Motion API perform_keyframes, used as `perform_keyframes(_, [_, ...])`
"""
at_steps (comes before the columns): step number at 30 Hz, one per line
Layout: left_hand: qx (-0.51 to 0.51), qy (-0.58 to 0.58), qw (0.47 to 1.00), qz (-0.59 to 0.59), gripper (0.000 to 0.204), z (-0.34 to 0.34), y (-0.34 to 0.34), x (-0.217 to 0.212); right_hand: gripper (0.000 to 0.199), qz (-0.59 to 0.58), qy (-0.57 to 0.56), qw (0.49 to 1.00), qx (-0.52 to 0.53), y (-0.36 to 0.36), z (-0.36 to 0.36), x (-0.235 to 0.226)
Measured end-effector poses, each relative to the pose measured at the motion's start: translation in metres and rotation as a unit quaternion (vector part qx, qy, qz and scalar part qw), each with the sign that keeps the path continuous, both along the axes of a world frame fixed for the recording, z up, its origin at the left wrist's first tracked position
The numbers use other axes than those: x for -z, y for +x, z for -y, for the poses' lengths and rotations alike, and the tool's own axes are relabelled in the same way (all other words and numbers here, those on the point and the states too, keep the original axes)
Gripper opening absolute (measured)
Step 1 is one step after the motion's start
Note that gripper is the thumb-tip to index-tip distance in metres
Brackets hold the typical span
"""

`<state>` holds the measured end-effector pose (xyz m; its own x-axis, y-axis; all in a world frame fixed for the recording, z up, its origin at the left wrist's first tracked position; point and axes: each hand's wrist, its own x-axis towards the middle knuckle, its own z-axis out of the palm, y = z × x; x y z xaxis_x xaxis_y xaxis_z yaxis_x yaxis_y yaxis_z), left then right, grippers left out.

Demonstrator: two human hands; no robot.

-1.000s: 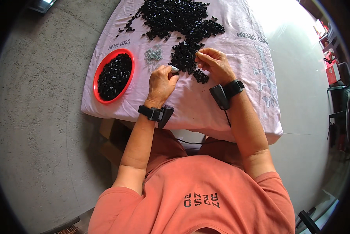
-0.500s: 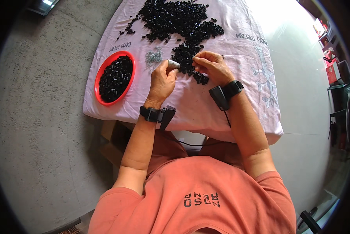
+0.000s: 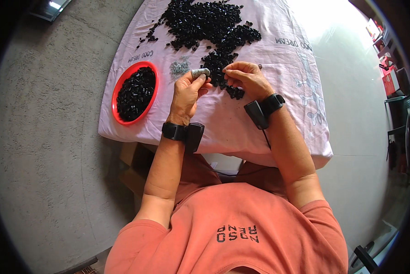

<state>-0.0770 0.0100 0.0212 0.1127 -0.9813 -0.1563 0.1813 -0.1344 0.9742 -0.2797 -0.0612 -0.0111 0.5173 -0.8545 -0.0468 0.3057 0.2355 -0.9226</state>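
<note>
- Head view shows the left hand (image 3: 185, 95) over the near side of a pink-clothed worktop (image 3: 234, 130), its thumb pressed closed against a finger wearing a grey covering (image 3: 198, 72); I cannot tell whether a small piece sits between them
- Right hand (image 3: 253, 82), apart from the left, has thumb and forefinger pinched together; anything between the tips is too small to make out
- Small black pieces (image 3: 202, 23) lie heaped at the far side, a narrower trail of them running near, behind and between both hands
- Small pale slivers (image 3: 179, 67) lie just beyond the left hand
- Red bowl (image 3: 122, 79) stands at left, full of black pieces
</note>
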Motion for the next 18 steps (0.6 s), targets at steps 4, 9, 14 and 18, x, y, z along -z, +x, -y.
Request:
perform_keyframes(4, [-0.020,0.004,0.999,-0.029,0.011,-0.002,-0.008,-0.004,0.016,-0.003,-0.004,1.000,-0.006,0.000,0.000,-0.001])
perform_keyframes(9, [-0.010,-0.008,0.999,-0.047,0.012,0.000,-0.006,0.000,0.016,-0.007,0.001,1.000,0.001,0.000,-0.001,-0.002])
perform_keyframes(14, [-0.028,-0.001,0.997,-0.071,0.012,-0.001,-0.004,0.008,0.017,-0.005,-0.007,1.000,-0.003,0.000,0.001,0.003])
perform_keyframes(18, [-0.031,-0.006,0.996,-0.086,0.015,-0.003,-0.006,0.014,0.019,-0.003,-0.009,1.000,0.000,0.001,0.001,0.003])
